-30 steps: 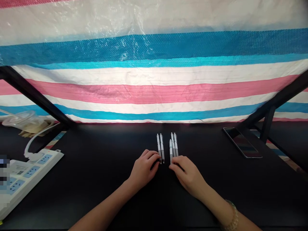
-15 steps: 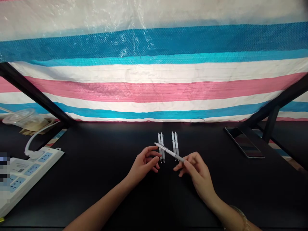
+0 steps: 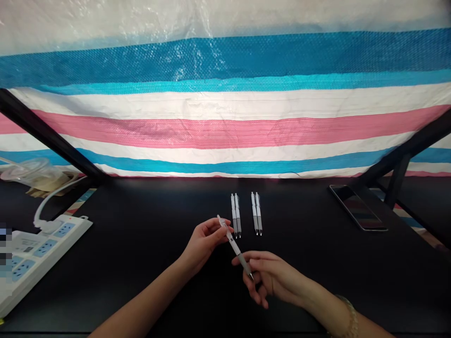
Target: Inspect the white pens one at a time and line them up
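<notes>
A white pen with a grey grip slants between my hands, its metal tip down and to the right. My left hand pinches its upper part between thumb and fingers. Around the grey grip near the tip are the fingers of my right hand, some of them curled below the pen. Beyond my hands, two like pens lie side by side on the black table. Another pair lies just right of them, tips toward me.
A dark phone lies at the right. At the left stand a white power strip with a plugged cable and a clear plastic cup. Black slanted bars flank a striped sheet behind the table.
My left hand has taken hold of the pen's upper part. The pen has turned steeper, and its tip has come nearer with my right hand, which moved down and left.
</notes>
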